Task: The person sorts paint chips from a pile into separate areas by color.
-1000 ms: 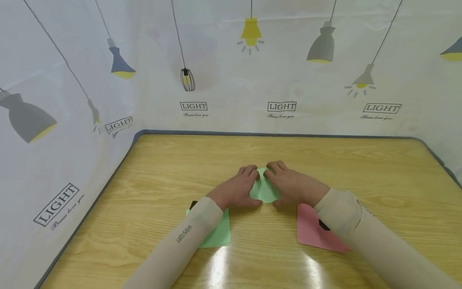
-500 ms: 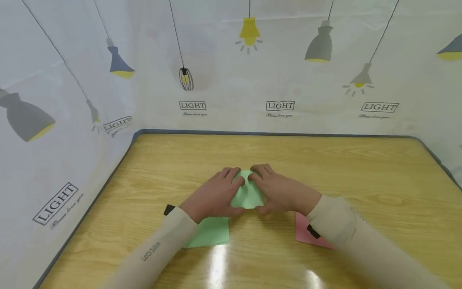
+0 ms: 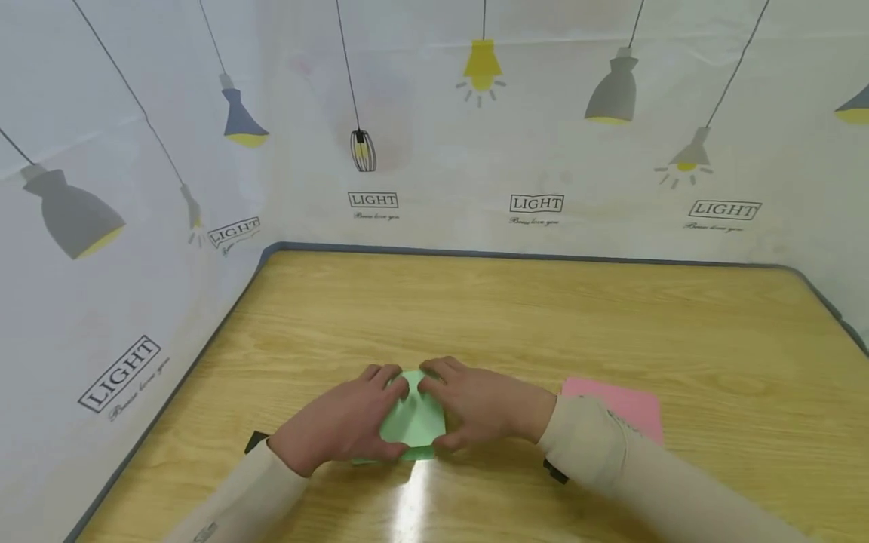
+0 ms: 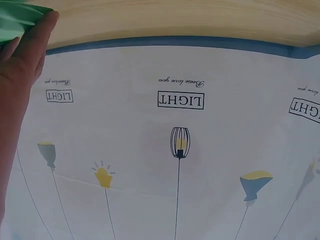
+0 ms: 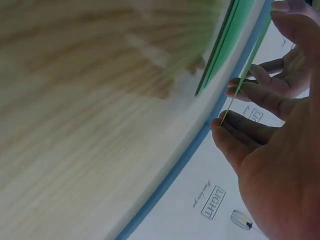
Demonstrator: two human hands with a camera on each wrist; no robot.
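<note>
Both hands hold a light green sheet of paper [image 3: 416, 418] by its sides, bowed slightly upward in the middle. My left hand [image 3: 346, 418] grips its left edge, thumb at the near corner. My right hand [image 3: 485, 403] pinches the right edge the same way. Under the held sheet, the green paper stack [image 3: 422, 454] on the table shows only along its near edge. From the right wrist, the held sheet [image 5: 250, 57] is seen edge-on, apart from and above the green stack [image 5: 227, 45]. The left wrist view catches only part of the sheet [image 4: 17, 22].
Pink paper [image 3: 627, 403] lies on the wooden table [image 3: 516, 317] to the right, partly covered by the right sleeve [image 3: 597, 437]. A blue edge strip [image 3: 475, 255] borders the table. Behind it stands a white lamp-print backdrop [image 3: 434, 136].
Both hands have carried the green sheet left and toward me, from the middle of the table to over the green stack. More of the pink paper is uncovered.
</note>
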